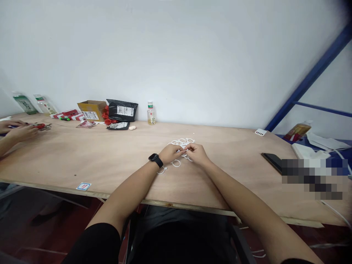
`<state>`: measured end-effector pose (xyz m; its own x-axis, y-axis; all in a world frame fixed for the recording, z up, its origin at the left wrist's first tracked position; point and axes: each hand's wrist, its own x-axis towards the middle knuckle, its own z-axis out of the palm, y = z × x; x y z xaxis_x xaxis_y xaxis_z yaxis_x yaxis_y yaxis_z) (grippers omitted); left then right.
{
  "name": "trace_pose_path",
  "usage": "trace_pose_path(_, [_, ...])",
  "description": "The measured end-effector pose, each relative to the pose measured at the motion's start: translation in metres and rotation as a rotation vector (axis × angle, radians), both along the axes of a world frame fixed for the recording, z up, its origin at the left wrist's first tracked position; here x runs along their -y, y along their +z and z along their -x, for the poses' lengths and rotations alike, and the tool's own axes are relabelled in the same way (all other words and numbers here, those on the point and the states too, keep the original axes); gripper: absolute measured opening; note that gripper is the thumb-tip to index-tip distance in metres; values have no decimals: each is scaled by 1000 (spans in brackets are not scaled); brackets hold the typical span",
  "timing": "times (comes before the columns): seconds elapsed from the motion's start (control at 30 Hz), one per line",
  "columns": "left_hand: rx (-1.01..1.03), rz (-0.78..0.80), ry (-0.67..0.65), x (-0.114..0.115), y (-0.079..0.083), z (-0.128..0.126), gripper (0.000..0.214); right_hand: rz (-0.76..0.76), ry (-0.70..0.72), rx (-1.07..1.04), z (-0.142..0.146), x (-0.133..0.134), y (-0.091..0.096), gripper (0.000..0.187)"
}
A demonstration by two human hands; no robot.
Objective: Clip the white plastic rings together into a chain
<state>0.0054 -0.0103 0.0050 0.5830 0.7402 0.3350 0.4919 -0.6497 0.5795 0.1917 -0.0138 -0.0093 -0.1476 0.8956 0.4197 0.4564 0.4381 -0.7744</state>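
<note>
My left hand (170, 154) and my right hand (196, 154) meet above a loose heap of white plastic rings (181, 143), their fingertips pinching a small white ring (183, 149) that is partly hidden by my fingers. The heap lies on the plywood table (110, 161) directly under and behind my hands. A single ring (176, 164) lies near my left hand, and another (161, 170) sits below my left wrist, which wears a black smartwatch (155, 159).
At the far left, a co-worker's hands (23, 128) work on a small red object (40, 126). Along the wall stand a cardboard box (92, 110), black parcels (121, 110) and bottles. A black phone (272, 162) lies at the right, before a blue metal frame (310, 77).
</note>
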Motion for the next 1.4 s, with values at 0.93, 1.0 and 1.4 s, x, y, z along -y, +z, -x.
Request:
trace_pose_path(0.93, [-83,-150,36,3,-3,-4,75,-356,150,320,-3,7,7,28])
trace_pose_path(1.0, [-85,-160,14,4,-4,-5,73,-341,133,320,-5,5,6,25])
trace_pose_path(1.4, [-10,-138,-85,5,-7,-6,69,-159,-29,161,2,7,6,6])
